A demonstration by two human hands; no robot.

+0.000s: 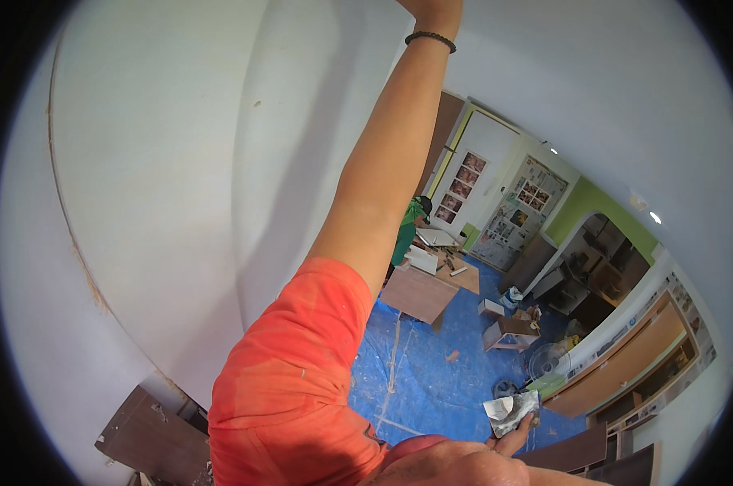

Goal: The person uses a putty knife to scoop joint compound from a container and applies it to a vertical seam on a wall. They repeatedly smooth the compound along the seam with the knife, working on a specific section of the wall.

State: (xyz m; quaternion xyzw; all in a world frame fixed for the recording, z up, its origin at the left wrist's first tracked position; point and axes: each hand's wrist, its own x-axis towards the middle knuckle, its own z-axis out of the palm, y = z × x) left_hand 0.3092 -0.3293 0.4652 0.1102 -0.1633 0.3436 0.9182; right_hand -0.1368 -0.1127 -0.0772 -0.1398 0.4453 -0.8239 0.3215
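Observation:
My left arm, in an orange sleeve with a dark beaded bracelet on the wrist, stretches up past the whitish wall (172,162). Only the heel of my left hand (436,10) shows at the top edge; its fingers are out of the picture, so what they hold or touch is hidden. At the lower right, my right hand (512,440) grips a flat, grey-silver plate (519,421) from below. White material lies on the plate, too small to name with certainty. The right wrist and forearm are hidden.
Blue sheeting (415,381) covers the floor. A person in green (405,235) bends by a brown table (419,293) holding boards and tools. A fan (549,360), a small cabinet (510,334) and wooden shelving (634,356) stand right. A brown panel (151,437) sits lower left.

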